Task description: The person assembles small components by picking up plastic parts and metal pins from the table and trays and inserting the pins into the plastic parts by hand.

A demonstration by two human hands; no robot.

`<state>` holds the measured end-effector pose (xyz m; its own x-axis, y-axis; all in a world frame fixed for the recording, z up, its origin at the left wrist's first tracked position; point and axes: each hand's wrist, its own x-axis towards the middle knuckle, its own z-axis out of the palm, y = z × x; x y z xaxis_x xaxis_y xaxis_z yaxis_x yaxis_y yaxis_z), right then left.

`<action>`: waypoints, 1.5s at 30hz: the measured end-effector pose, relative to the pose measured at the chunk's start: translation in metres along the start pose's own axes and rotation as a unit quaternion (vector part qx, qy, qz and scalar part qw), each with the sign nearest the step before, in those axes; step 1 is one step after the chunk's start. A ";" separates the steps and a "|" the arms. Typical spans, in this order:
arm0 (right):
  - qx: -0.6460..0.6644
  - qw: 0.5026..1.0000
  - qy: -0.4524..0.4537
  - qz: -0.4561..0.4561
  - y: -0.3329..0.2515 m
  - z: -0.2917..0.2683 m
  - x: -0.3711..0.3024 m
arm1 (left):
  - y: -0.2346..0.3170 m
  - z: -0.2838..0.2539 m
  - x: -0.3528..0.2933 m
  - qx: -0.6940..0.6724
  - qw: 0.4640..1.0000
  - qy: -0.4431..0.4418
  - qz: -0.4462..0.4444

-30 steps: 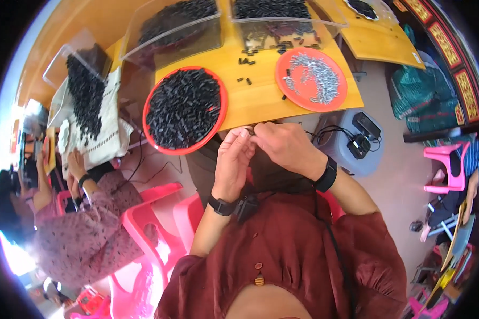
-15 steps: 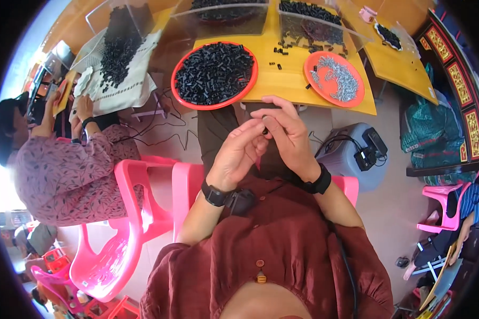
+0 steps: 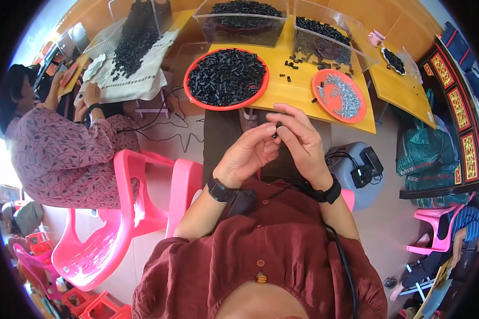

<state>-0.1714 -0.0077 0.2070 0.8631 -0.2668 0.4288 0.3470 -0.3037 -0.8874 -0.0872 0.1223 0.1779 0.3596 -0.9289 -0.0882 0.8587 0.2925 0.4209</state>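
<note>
My left hand (image 3: 248, 154) and my right hand (image 3: 302, 142) meet over my lap, just short of the table's front edge. Pinched between their fingertips is a small black plastic piece (image 3: 275, 135), partly covered by the fingers. Ahead on the left sits a round red tray (image 3: 187, 80) heaped with short black tubular pieces (image 3: 228, 77). To the right, an orange-red plate (image 3: 322, 106) holds many small silvery metal parts (image 3: 347, 95). A few loose black pieces (image 3: 291, 64) lie on the yellow table (image 3: 287, 95) between them.
Clear bins (image 3: 245, 34) of black pieces stand at the back. At left, a person in a patterned top (image 3: 69, 159) works beside a pink chair (image 3: 127, 212). A blue-grey container (image 3: 351, 181) with a black adapter stands right of my knees. Green sacks (image 3: 423, 149) lie farther right.
The view has shifted slightly, so the table things appear lower and mostly farther right. My hands stay together, and more of the black piece shows between the fingertips.
</note>
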 end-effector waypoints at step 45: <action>-0.299 0.925 0.138 -0.188 -0.022 -0.001 -0.010 | -0.003 0.014 -0.004 0.178 0.958 0.056 0.220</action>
<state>-0.1881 0.0008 0.2219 0.5675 -0.2382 0.7882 0.2669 -0.8523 -0.4497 -0.0959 0.1219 0.1893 0.7116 -0.6980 0.0808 0.4441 0.5358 0.7181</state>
